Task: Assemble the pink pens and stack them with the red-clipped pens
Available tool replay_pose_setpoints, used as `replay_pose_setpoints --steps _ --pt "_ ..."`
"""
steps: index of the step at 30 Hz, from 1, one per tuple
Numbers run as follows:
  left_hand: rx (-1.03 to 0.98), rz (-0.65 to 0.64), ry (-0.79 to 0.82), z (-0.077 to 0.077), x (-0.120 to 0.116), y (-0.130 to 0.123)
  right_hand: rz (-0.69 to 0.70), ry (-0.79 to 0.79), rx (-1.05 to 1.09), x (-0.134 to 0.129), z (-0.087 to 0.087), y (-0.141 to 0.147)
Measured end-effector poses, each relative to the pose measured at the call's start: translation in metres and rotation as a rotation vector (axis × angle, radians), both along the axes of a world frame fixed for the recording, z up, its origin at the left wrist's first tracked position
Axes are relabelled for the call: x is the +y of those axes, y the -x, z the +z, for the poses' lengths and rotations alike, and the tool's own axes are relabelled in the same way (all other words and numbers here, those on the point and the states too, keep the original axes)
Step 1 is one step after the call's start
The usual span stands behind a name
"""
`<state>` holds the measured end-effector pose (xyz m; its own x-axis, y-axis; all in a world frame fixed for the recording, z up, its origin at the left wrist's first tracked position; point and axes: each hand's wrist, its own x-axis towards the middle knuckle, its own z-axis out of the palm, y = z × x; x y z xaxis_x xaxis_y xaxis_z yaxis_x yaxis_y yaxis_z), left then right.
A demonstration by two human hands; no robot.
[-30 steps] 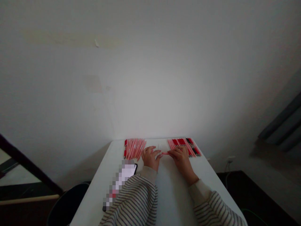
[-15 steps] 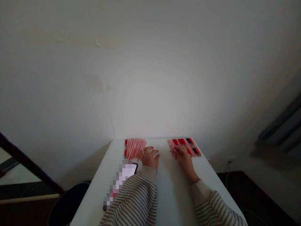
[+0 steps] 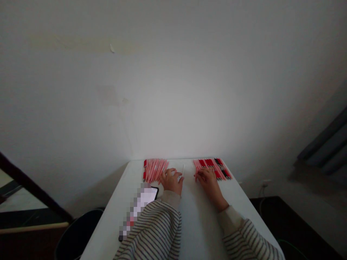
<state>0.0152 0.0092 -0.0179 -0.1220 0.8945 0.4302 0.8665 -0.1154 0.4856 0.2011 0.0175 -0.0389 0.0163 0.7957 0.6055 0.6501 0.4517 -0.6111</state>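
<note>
At the far end of a white table (image 3: pixel 114 206), up against the wall (image 3: pixel 173 90), two batches of pens are laid out, with both hands working near them. On the left there's a loose pile of slim pink pens (image 3: pixel 155 170) with red ones (image 3: pixel 144 176) along its outer side. The right-hand batch (image 3: pixel 218 172) is tidier: pink, red and black pens side by side, partly covered by the right hand (image 3: pixel 208 182). That hand's fingertips are bunched at the batch's inner near corner, right by something reddish; can't tell if it's pinched or just touched. The left hand (image 3: pixel 172 182) sits just beside the pink pile, fingers loosely curled, and honestly I can't tell if anything's tucked under them. A thin white stick (image 3: pixel 183 169) lies just past its fingertips, lower end hidden.

As for text: the phone (image 3: pixel 138 207) has its screen pixelated, so that's unreadable, and the left striped sleeve (image 3: pixel 154 231) overlaps its edge. Any print on the pens is way too small to read. Both sleeves run off the bottom, and some dark ribbed thing (image 3: pixel 328 148) is cut off at the right edge.
</note>
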Motion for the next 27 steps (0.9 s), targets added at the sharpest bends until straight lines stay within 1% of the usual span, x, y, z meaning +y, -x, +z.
replay_pose_setpoints --steps 6,10,16,19,22,27 --pt "0.003 0.007 -0.028 -0.005 0.002 -0.001 0.013 -0.015 0.076 -0.002 0.004 -0.003" --pt "-0.005 0.038 -0.033 -0.006 0.002 -0.001 0.022 -0.014 0.126 -0.003 0.005 -0.003" --pt "0.002 0.009 -0.031 -0.003 0.000 0.000 0.011 0.001 -0.013 0.000 -0.001 -0.002" --pt "0.001 0.017 -0.042 -0.004 0.001 0.000 0.014 -0.008 -0.032 0.001 -0.003 -0.003" --pt "-0.005 0.023 -0.032 -0.005 0.001 0.000 0.031 -0.013 0.010 0.001 -0.001 -0.005" --pt "-0.012 0.022 -0.019 -0.005 0.001 0.000 0.054 0.018 0.107 -0.004 0.007 -0.005"
